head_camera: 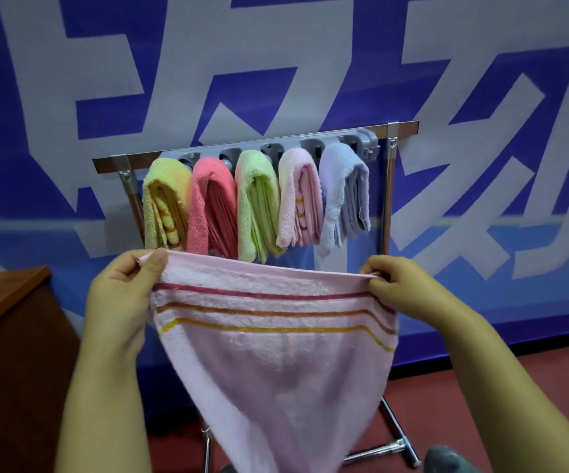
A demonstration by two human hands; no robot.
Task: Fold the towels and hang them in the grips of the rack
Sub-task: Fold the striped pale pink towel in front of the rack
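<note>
Towel: pale pink terry towel with red, orange and yellow stripes (269, 353), hanging limp before the grey clip rack (361, 139).
Left hand (122, 295): pinching top corner.
Right hand (399, 288): pinching opposite corner.
Handling: probably light, soft, floppy; best held by corners.
</note>
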